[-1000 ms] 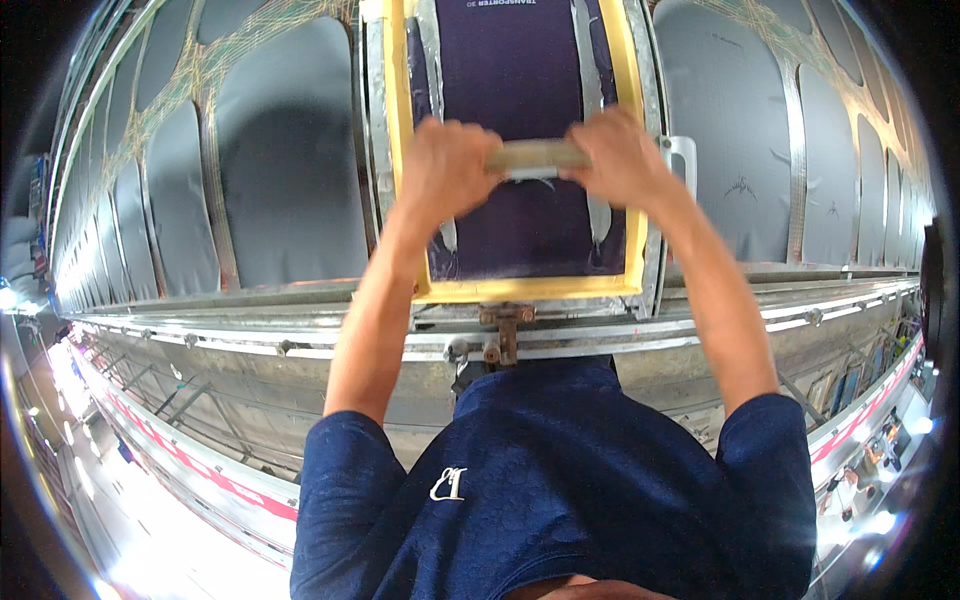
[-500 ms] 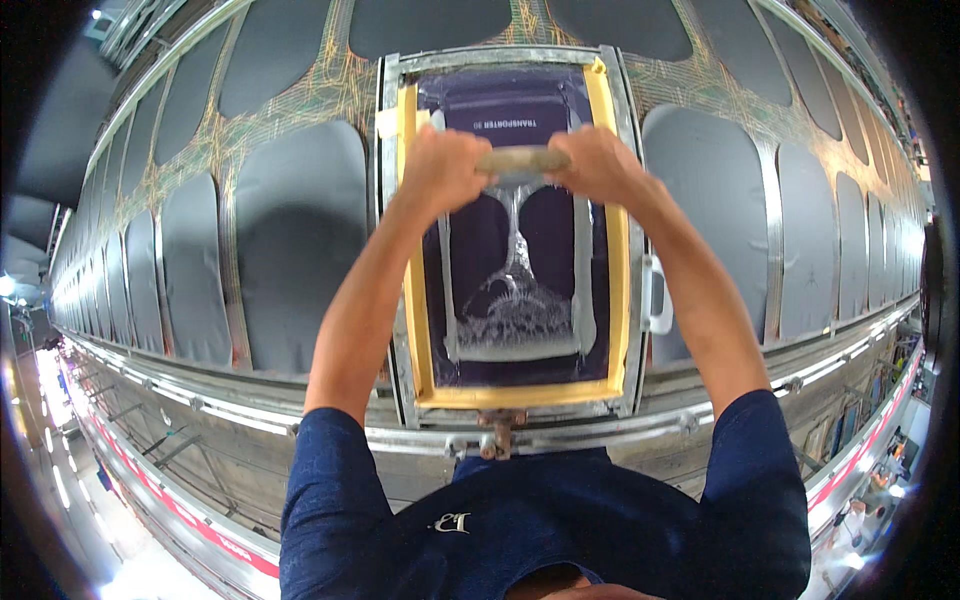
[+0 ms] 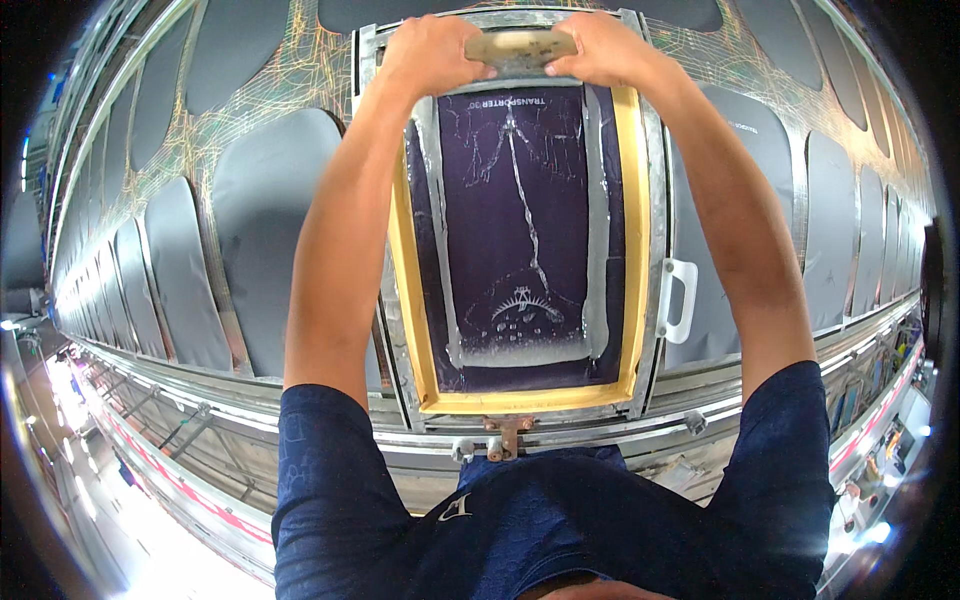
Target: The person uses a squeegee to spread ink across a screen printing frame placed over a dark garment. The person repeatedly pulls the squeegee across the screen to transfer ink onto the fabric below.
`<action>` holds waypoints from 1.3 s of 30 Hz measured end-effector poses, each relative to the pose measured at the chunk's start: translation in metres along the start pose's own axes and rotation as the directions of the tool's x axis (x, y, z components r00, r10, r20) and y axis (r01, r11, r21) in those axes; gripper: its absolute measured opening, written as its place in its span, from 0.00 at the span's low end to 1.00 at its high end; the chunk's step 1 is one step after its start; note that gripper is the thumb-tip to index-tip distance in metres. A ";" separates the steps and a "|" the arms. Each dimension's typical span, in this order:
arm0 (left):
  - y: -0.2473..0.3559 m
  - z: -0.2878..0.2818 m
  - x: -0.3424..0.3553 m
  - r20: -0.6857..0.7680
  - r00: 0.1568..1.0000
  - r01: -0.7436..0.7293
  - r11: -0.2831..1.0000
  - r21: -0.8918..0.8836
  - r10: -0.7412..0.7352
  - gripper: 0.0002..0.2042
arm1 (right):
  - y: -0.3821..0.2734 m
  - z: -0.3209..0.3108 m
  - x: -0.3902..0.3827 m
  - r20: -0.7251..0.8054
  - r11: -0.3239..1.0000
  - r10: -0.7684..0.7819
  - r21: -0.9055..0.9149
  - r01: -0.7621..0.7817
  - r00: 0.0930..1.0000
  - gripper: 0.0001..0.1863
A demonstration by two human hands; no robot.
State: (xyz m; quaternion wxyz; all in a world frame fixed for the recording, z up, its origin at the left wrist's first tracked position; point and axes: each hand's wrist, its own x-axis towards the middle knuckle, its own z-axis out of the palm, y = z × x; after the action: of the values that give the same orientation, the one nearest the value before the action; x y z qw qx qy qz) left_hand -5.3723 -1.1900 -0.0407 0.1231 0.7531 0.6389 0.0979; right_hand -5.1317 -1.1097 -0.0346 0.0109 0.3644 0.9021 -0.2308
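Note:
Both my hands grip a wooden squeegee [image 3: 520, 48] at the far end of a yellow-framed printing screen [image 3: 628, 230]. My left hand [image 3: 432, 55] holds its left end and my right hand [image 3: 605, 48] holds its right end. The screen's dark purple mesh [image 3: 515, 230] shows white ink streaks and a faint design near its close end. The screen lies flat over a long print table, with my arms stretched out above it.
Grey fabric panels [image 3: 265, 210] lie in a row along the table on both sides of the screen. A white handle [image 3: 680, 300] sticks out from the screen's right side. A metal rail [image 3: 330, 425] runs along the table's near edge, with a clamp [image 3: 507, 432] at the frame.
My hands have pushed the squeegee from the near part of the screen to its far end. White ink streaks now show on the mesh behind it.

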 end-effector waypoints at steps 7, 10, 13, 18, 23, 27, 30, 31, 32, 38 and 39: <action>0.076 0.019 -0.139 0.045 0.999 -0.009 1.000 -0.029 0.010 0.13 | -0.063 0.055 -0.136 -0.042 0.998 -0.027 -0.053 0.025 0.999 0.13; 0.117 0.039 -0.231 -0.067 0.992 -0.112 0.992 -0.060 0.108 0.12 | -0.102 0.090 -0.222 -0.005 0.998 -0.025 -0.058 0.024 1.000 0.13; 0.161 0.046 -0.316 0.007 0.999 -0.048 0.997 -0.067 0.048 0.09 | -0.144 0.114 -0.300 -0.009 0.998 -0.060 0.007 0.060 0.998 0.13; 0.182 0.051 -0.361 -0.110 0.993 -0.054 0.998 -0.044 0.049 0.17 | -0.137 0.098 -0.322 -0.104 0.934 -0.024 0.352 0.059 0.994 0.31; 0.182 0.052 -0.356 -0.033 0.999 -0.037 0.999 -0.007 0.037 0.16 | -0.025 0.122 -0.304 -0.622 0.775 0.597 0.286 -0.563 0.507 0.21; 0.183 0.054 -0.372 -0.112 0.993 -0.030 0.999 -0.029 0.026 0.14 | -0.024 0.137 -0.304 -0.441 0.700 0.714 0.486 -0.524 0.544 0.20; 0.176 0.051 -0.373 -0.177 0.984 -0.050 0.997 -0.060 0.039 0.14 | -0.019 0.113 -0.314 -0.515 0.740 0.673 0.478 -0.474 0.531 0.19; 0.172 0.049 -0.378 -0.195 0.980 -0.059 0.993 -0.104 0.038 0.15 | -0.035 0.098 -0.316 -0.482 0.717 0.696 0.509 -0.477 0.531 0.17; 0.173 0.040 -0.382 -0.203 0.979 -0.065 0.989 -0.132 0.037 0.15 | -0.049 0.078 -0.318 -0.456 0.687 0.725 0.541 -0.486 0.517 0.16; 0.107 0.002 -0.427 -0.222 0.975 -0.012 0.999 -0.048 0.001 0.15 | -0.115 0.108 -0.259 -0.605 0.813 0.565 0.525 -0.251 0.561 0.14; 0.081 -0.006 -0.436 -0.189 0.982 0.012 1.000 -0.029 -0.017 0.15 | -0.132 0.127 -0.238 -0.594 0.808 0.564 0.539 -0.237 0.574 0.13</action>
State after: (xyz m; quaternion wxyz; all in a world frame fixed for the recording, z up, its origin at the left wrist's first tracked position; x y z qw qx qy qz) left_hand -5.3696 -1.6319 -0.0052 0.0729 0.7339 0.6518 0.1769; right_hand -5.0636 -1.4015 -0.0498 -0.3719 0.6181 0.6510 -0.2361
